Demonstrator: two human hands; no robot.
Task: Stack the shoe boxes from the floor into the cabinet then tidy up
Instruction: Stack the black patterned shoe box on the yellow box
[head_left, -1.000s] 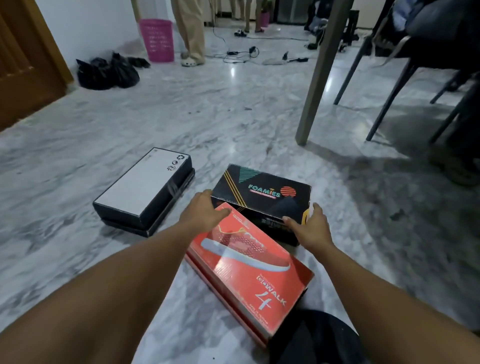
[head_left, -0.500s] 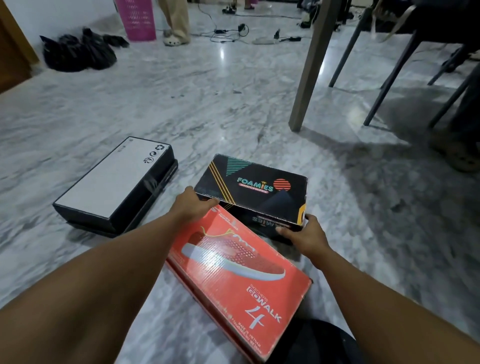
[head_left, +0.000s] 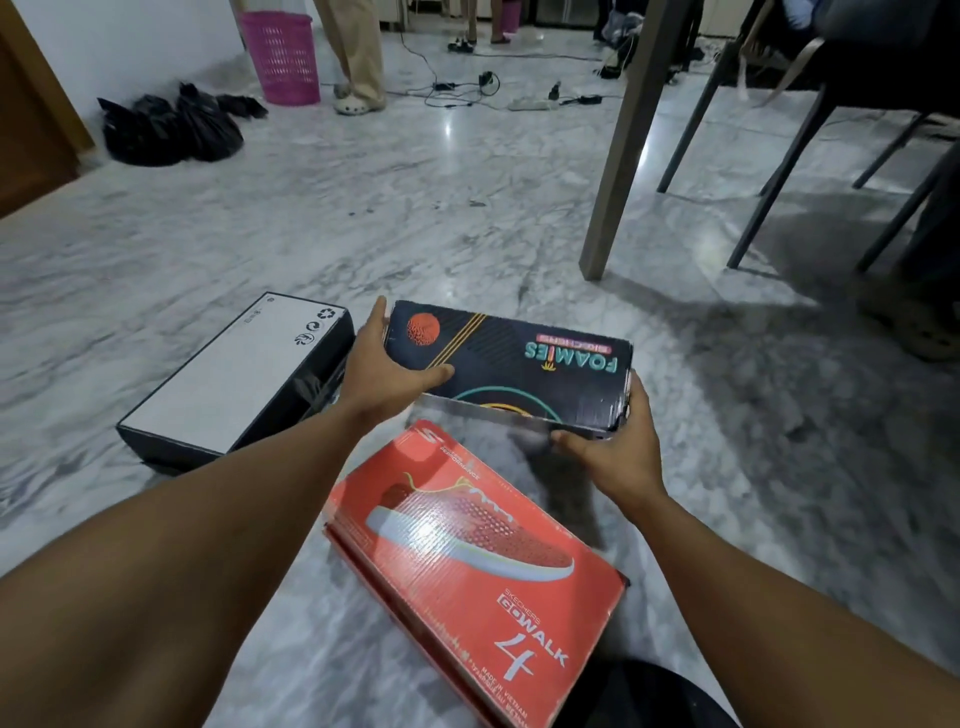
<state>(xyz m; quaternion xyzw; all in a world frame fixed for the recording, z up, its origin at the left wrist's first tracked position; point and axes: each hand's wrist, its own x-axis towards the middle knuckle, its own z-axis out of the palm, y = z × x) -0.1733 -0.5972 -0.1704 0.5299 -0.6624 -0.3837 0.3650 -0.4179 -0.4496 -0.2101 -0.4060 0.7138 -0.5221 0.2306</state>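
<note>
Floor (head_left: 467, 208): two boxes are left lying on it
Red box (head_left: 467, 561): lower centre; untouched
White-topped box (head_left: 234, 374): centre left; untouched
Foamies box (head_left: 519, 369): centre; lifted off the floor and turned end for end since a moment ago; the cabinet carry is judged next
Left hand (head_left: 384, 379): clasped round its left end
Right hand (head_left: 613, 447): clasped round its right corner

- floor (head_left: 415, 208): polished grey-white marble, v. glossy, reflects light
- red box (head_left: 467, 561): corrugated cardboard, ribbed face, slight sheen
- black box (head_left: 509, 364): printed card, smooth, semi-matt
- white-top box (head_left: 244, 374): card, matt top
- pink basket (head_left: 285, 57): perforated plastic
- bin bags (head_left: 171, 124): thin black plastic, crinkled, shiny
</note>
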